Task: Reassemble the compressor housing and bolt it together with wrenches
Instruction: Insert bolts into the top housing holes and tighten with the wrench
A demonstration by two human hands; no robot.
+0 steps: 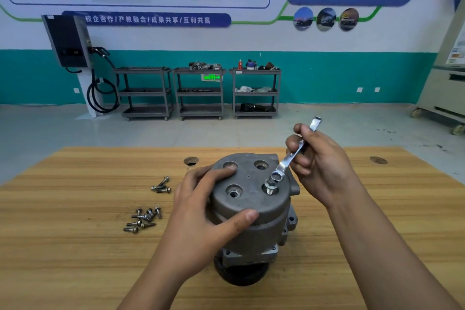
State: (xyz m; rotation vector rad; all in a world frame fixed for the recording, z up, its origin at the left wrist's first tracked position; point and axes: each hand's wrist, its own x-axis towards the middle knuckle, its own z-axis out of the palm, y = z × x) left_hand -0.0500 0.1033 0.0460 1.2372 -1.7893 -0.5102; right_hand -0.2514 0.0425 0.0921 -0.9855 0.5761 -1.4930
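Note:
A grey metal compressor housing stands upright on the wooden table, its end cover facing up with four recessed bolt holes. My left hand grips the cover's left side, thumb on the near rim and fingers by the far-left hole. My right hand holds a silver wrench slanting down to the left. Its ring end sits over a bolt that stands partly out of the near-right hole. The other three holes look bare.
Two loose groups of bolts lie on the table left of the housing: three bolts farther back and several bolts nearer. Two round holes in the tabletop sit behind. Shelf carts stand at the far wall.

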